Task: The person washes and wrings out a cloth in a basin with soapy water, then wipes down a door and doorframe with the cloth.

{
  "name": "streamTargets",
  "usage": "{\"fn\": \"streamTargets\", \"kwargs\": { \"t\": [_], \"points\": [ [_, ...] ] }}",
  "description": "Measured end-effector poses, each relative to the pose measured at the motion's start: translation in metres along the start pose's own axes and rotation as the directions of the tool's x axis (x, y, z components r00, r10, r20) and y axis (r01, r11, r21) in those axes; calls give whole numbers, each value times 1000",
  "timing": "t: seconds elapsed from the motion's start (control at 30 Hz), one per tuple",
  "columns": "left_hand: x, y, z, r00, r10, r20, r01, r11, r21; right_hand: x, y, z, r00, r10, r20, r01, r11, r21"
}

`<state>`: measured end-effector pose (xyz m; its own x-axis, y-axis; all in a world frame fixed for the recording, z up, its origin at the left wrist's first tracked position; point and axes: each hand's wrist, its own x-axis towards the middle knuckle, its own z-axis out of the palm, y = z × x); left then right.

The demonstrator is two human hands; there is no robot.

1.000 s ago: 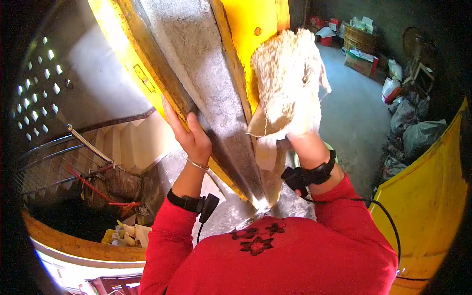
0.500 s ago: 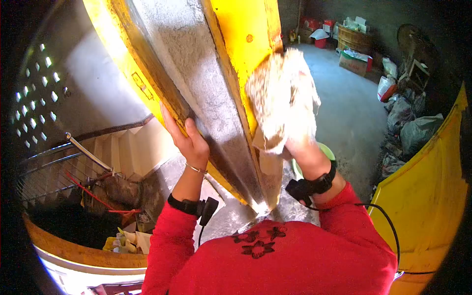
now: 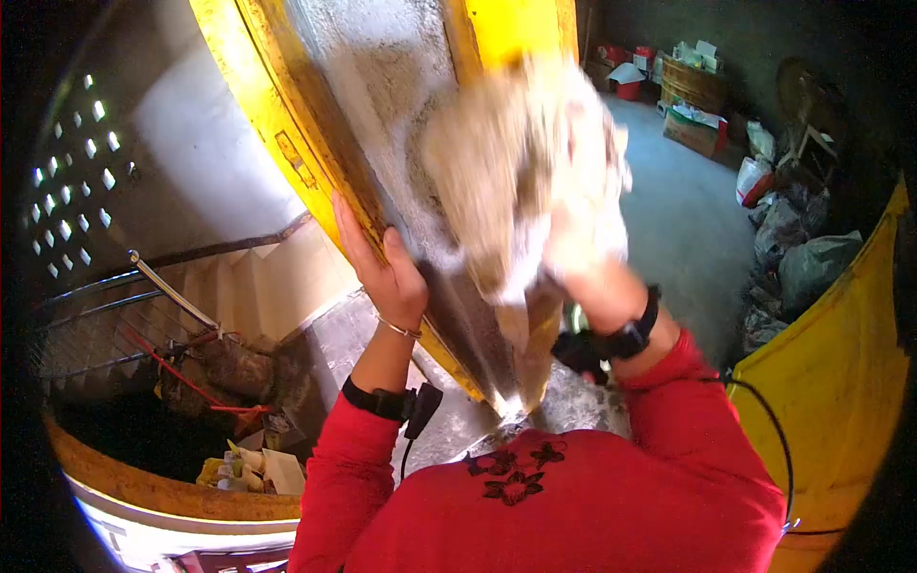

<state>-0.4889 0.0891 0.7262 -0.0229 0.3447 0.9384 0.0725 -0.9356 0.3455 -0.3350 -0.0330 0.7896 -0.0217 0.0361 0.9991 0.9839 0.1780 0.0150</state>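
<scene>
Along the left edge of a tall yellow-painted frame (image 3: 308,181), left hand (image 3: 392,286) spread, thumb apart, presumably steadying it. Blurred cream shaggy cloth (image 3: 492,162) covers part of the frame's rough grey inset (image 3: 377,62); right hand (image 3: 578,248) at it, probably backing it, fingers hidden, grip cannot be told.

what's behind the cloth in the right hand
A yellow panel shows above the cloth, rough grey surface to its left; whatever the cloth directly covers can't be seen.
</scene>
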Motion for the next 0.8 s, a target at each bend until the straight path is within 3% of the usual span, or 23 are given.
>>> {"fn": "streamTargets", "kwargs": {
  "t": [0.1,0.23,0.33,0.4,0.43,0.47,0.5,0.53,0.57,0.63,0.67,0.8],
  "points": [
    [-1,-5,2,1000,7,-5,-7,1000,-9,52,25,19,988,-68,-142,59,996,-64],
    [-1,-10,4,999,48,-16,-49,998,-28,31,37,24,986,-68,-151,56,995,-82],
    [-3,-8,4,1000,-11,-18,9,996,-84,-71,39,19,989,110,-97,-108,994,27],
    [-4,-6,5,999,-13,-33,11,997,-82,-159,36,16,917,398,12,-390,892,230],
    [-3,-5,4,1000,-1,-23,-1,998,-58,-204,31,13,745,641,182,-631,589,505],
    [-2,-3,4,1000,0,-20,-1,999,-49,-241,24,0,437,781,445,-657,-61,751],
    [-2,-3,3,1000,5,-16,-6,999,-41,-268,19,-5,271,764,585,-554,-373,745],
    [-2,-2,3,1000,12,-9,-12,999,-33,-283,17,-6,227,753,618,-507,-451,735],
    [-2,-1,3,1000,10,-16,-11,999,-34,-291,24,11,355,837,416,-611,-129,781],
    [-4,-1,5,1000,1,-22,-2,999,-41,-294,36,45,594,804,-18,-664,503,554],
    [-3,-3,6,1000,8,-18,-9,998,-57,-287,45,52,673,736,-73,-628,621,469],
    [-7,-7,4,1000,-25,-4,24,998,-54,-123,63,29,874,484,-46,-437,822,365]
  ]
}}
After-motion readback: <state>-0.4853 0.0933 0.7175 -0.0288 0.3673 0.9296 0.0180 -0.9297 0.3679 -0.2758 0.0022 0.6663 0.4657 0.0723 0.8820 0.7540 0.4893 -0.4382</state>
